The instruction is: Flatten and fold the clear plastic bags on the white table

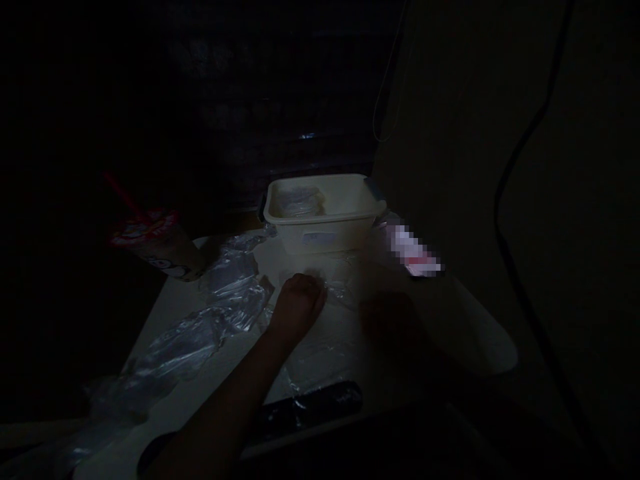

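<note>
The scene is very dark. My left hand reaches across a pale table, its fingers curled into a fist on a sheet of clear plastic film just in front of a white plastic tub. A dim shape to the right of it may be my right hand, lying in shadow on the table; its fingers do not show. The tub holds some clear plastic.
Crumpled clear plastic wrap trails off to the left front. A cup with a red straw leans at the left edge. A bottle with a label stands right of the tub. A black object lies near the front edge. A cable hangs on the right wall.
</note>
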Action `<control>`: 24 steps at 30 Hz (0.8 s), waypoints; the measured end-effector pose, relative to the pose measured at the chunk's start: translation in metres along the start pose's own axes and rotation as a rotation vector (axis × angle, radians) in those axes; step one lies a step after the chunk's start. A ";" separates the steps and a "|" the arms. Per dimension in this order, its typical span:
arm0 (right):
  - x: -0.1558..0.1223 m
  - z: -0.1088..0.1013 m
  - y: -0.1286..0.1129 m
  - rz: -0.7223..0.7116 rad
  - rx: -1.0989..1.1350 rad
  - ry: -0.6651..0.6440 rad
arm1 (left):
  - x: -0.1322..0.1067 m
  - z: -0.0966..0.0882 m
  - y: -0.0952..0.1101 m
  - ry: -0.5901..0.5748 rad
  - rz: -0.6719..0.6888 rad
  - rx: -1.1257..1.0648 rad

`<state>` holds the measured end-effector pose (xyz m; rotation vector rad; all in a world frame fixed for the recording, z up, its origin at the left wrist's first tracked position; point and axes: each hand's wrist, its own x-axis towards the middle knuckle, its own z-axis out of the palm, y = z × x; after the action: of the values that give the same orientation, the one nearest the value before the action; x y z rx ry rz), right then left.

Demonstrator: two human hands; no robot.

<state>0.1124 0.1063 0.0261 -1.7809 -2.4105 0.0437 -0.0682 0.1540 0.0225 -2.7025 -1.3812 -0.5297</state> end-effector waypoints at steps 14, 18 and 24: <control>-0.005 0.030 -0.012 -0.256 -0.074 0.177 | -0.021 0.006 0.014 -0.192 0.109 0.133; -0.008 0.029 -0.009 -0.209 -0.091 0.173 | -0.021 0.008 0.012 -0.179 0.065 0.191; -0.010 0.028 -0.011 -0.151 -0.116 0.154 | -0.018 0.004 0.008 -0.111 -0.106 0.304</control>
<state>0.1013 0.0949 -0.0015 -1.5759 -2.4719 -0.2455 -0.0706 0.1365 0.0136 -2.4587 -1.4988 -0.1588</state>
